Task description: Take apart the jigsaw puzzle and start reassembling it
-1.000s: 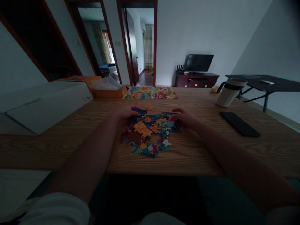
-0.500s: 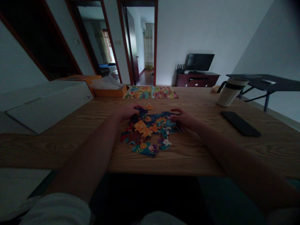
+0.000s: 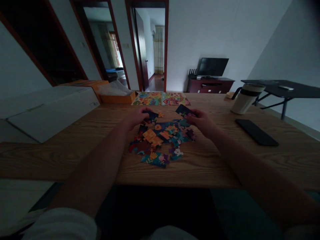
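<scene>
Puzzle pieces between my two bare hands, midway along the tabletop [image 3: 212,166]. My left hand [image 3: 138,118] has its thumb and fingers drawn nearly together on the left dark piece [image 3: 151,115], at the side of the pile toward the tabletop's far edge; whether that piece is clear of the wood I cannot tell. My right hand [image 3: 201,122] pinches the right dark piece [image 3: 182,109], thumb and fingertips closed on its near side, the piece tilted and raised above the pile. Between the hands lies the heap of pieces [image 3: 176,128], with overlapping orange pieces [image 3: 150,136] on top; a small orange piece [image 3: 161,114] sits just beside the left dark piece, and a joined strip [image 3: 154,160] lies on the side toward the tabletop's near edge.

Possible faults, as I judge them: the right piece is held by one side only — a loosened thumb could let it swing or drop onto the heap. My left knuckles, low over the pile, could drag neighbouring pieces or nudge the small orange one toward the printed sheet [image 3: 150,99] at the far edge. The dim light could make dark tabs hard to match — forcing a wrong pair might bend the card
</scene>
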Demonstrator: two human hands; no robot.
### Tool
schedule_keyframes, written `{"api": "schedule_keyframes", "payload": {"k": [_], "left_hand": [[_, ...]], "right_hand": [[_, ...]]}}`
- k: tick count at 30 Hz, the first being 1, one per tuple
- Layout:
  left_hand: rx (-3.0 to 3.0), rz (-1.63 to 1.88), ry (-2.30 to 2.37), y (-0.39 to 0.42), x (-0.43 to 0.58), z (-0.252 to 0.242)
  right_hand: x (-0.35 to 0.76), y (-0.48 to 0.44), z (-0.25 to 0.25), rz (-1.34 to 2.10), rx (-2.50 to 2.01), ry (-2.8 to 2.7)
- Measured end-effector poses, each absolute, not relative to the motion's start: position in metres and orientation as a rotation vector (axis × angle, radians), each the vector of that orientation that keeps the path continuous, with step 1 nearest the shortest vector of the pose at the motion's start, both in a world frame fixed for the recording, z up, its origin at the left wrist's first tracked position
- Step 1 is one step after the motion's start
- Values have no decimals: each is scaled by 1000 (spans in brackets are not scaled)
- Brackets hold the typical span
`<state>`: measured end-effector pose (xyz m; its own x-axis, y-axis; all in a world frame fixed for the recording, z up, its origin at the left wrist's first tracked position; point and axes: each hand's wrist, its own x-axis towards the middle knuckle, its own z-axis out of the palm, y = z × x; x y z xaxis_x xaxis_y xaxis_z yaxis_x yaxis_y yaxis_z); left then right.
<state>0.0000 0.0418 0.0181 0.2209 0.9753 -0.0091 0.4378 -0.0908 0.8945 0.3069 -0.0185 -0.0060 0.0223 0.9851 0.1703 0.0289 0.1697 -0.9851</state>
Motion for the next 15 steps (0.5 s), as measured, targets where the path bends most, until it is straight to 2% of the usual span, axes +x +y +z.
{"api": "schedule_keyframes", "payload": {"k": [9,15], "left_hand": [[1776,799,1412,43,6,19],[1953,784,1512,42,4,18]], "right_hand": [[320,-15,-1,881,-1204,-1295],[321,-17,4,1036,-1080,-1130]]}}
